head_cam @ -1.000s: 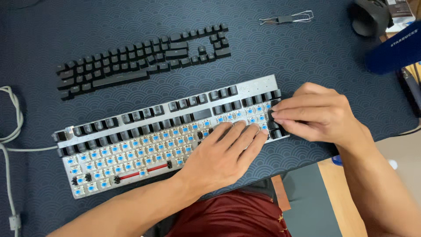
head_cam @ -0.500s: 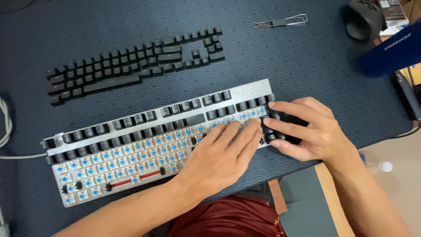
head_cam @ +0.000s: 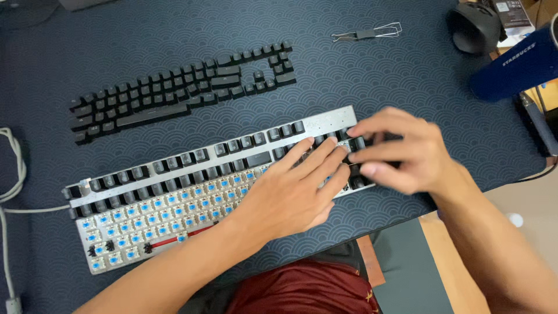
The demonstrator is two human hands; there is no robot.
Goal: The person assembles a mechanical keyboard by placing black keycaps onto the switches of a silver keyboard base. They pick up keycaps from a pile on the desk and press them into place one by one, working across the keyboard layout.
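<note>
**Both hands on the right end of the stripped keyboard**

Head view: My left hand (head_cam: 296, 189) lies flat across the keyboard (head_cam: 192, 192), palm down, fingers spread and resting on the switches right of the middle. It pins the board to the worktop and clamps on nothing; I judge that is so the board cannot slide while the other hand works. My right hand (head_cam: 401, 151) sits over the right end of the board, fingers curled down onto the black keycaps there. Thumb and fingertips are drawn close together around that cluster, but the hand itself hides whether a cap is pinched between them, so I cannot tell.

The keyboard lies slanted on the dark blue patterned mat (head_cam: 378, 81), its left end nearer to me. Most of its near rows are bare, with blue switches showing; the far rows and the right end carry black caps. A grey cable (head_cam: 17, 174) runs off its left end.

Farther away, to the left, the removed keycaps (head_cam: 180, 90) lie in rows that mirror the board's layout, probably so each one keeps its place. A wire keycap puller (head_cam: 369, 34) rests far off on the mat, well apart from both hands. A black mouse (head_cam: 474, 26) and a dark blue bottle (head_cam: 514, 70) sit at the far right.
</note>
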